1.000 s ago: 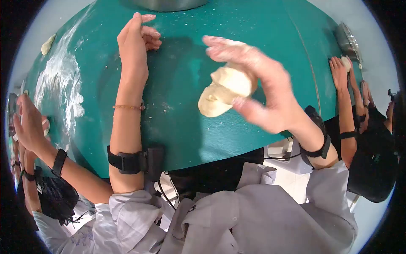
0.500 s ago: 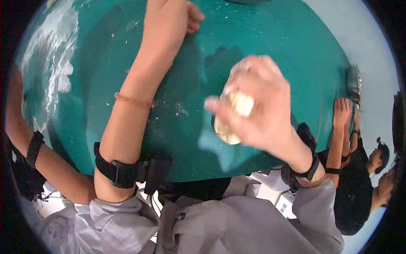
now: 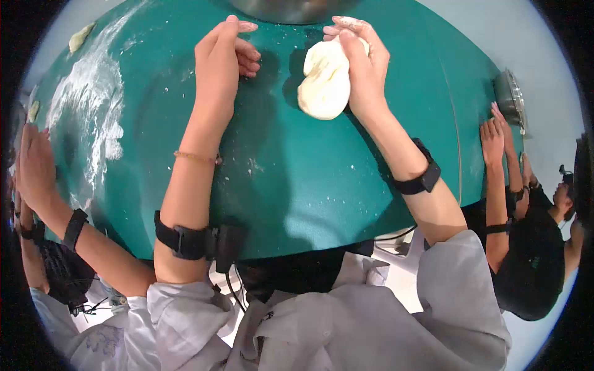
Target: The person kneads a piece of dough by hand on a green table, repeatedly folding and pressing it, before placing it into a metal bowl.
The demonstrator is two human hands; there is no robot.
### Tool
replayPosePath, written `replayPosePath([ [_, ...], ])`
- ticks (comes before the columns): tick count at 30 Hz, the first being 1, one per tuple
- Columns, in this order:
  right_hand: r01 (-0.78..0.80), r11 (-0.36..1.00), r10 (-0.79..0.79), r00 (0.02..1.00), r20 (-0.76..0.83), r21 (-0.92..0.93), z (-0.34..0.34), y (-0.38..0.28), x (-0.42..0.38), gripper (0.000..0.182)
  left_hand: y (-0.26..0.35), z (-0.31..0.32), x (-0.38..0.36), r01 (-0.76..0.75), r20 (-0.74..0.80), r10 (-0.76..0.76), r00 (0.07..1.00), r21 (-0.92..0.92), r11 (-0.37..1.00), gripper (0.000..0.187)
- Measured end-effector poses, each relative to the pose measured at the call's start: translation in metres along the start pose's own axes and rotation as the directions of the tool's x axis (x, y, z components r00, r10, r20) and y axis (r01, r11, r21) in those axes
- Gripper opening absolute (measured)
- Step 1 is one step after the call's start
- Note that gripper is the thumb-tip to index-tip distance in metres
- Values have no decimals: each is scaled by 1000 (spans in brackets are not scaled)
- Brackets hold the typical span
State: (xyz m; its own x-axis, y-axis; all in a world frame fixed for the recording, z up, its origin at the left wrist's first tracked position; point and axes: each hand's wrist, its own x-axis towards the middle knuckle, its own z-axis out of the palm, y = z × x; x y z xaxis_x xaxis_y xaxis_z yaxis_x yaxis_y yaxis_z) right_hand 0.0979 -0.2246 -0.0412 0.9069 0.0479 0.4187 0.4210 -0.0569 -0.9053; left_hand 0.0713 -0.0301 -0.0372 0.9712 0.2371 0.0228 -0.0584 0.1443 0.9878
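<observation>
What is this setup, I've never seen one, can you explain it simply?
No machine here, just someone working bare-handed. Every picture comes from one camera worn on that person's head, looking forward and down. The right hand holds a lump of pale dough; the left hand is loosely curled, with nothing visible in it. Beneath is a green table with white powder spread toward the left and a metal container partly showing at the top. Other hands at the far sides belong to other people.

Seen from the middle of the tabletop (image 3: 328, 191), dough (image 3: 324, 93) sits at one o'clock in the right hand (image 3: 369, 69), flour (image 3: 93, 108) at nine, a vessel (image 3: 278, 10) at twelve, a second vessel (image 3: 510, 93) near three.
</observation>
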Motion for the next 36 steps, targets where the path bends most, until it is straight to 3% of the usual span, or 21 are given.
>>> replayPosePath([
  [1, 24, 998, -26, 999, 32, 49, -7, -3, -5, 28, 0, 0, -2, 4, -1, -4, 1000, 7, 1000, 39],
  [2, -87, 996, 87, 978, 189, -4, -22, -16, -15, 43, 0, 1, -3, 5, -3, -5, 1000, 12, 1000, 39],
  [5, -172, 983, 185, 906, 381, -68, -52, -50, -31, 50, 2, 3, -2, 1, -9, -1, 1000, 14, 1000, 39],
  [6, -285, 957, 277, 860, 428, -46, -59, -61, -36, 58, 2, 4, -2, 3, -10, -3, 1000, 15, 1000, 38],
  [9, -178, 979, 202, 866, 458, -97, -64, -88, -45, 58, 1, 3, -1, 7, -6, -7, 1000, 17, 1000, 38],
  [10, -234, 967, 254, 882, 397, -97, -61, -95, -48, 62, 2, 3, -1, 2, -7, -2, 1000, 23, 1000, 39],
  [11, -82, 950, 197, 906, 375, -301, -55, -97, -52, 62, 2, 3, 0, 1, -8, -1, 1000, 30, 1000, 39],
  [13, 200, 725, 80, 926, 369, -659, -41, -98, -62, 64, 0, 4, -2, 3, -4, -3, 1000, 31, 999, 39],
  [14, 288, 653, -15, 930, 368, -700, -33, -98, -66, 56, -1, 5, -2, -2, -6, 2, 1000, 27, 1000, 39],
  [17, 455, 630, -160, 869, 469, -629, -22, -100, -82, 47, -3, 1, -1, -29, 6, 29, 1000, -11, 1000, 38],
  [18, 609, 555, -370, 791, 487, -567, -17, -87, -92, 33, -5, -1, -1, -31, 9, 32, 999, -25, 999, 38],
  [20, 756, 491, -513, 652, 558, -432, -4, -85, -106, 25, -11, -5, 1, -34, 3, 34, 999, -41, 999, 38],
  [23, 845, 410, -599, 534, 597, -345, 21, -71, -95, 17, 1, 3, -3, 9, -67, -18, 998, -126, 992, 36],
  [24, 830, 444, -552, 550, 627, -337, 27, -68, -81, 16, 0, 1, 0, 43, -71, -55, 996, -158, 987, 35],
  [28, 672, 595, -460, 735, 499, -441, 43, -17, -11, 15, 6, -1, 1, 114, -137, -152, 979, -247, 962, 35],
  [31, 641, 566, -375, 760, 531, -518, 32, -1, 21, 19, -5, -4, 1, -31, -64, 21, 998, -158, 987, 38],
  [32, 638, 560, -360, 762, 538, -529, 32, -1, 24, 20, -3, -2, 1, -3, -77, -7, 997, -126, 992, 38],
  [36, 483, 619, -262, 870, 417, -619, 28, -9, 8, 40, -4, 1, 1, -106, -55, 108, 993, 38, 994, 38],
])
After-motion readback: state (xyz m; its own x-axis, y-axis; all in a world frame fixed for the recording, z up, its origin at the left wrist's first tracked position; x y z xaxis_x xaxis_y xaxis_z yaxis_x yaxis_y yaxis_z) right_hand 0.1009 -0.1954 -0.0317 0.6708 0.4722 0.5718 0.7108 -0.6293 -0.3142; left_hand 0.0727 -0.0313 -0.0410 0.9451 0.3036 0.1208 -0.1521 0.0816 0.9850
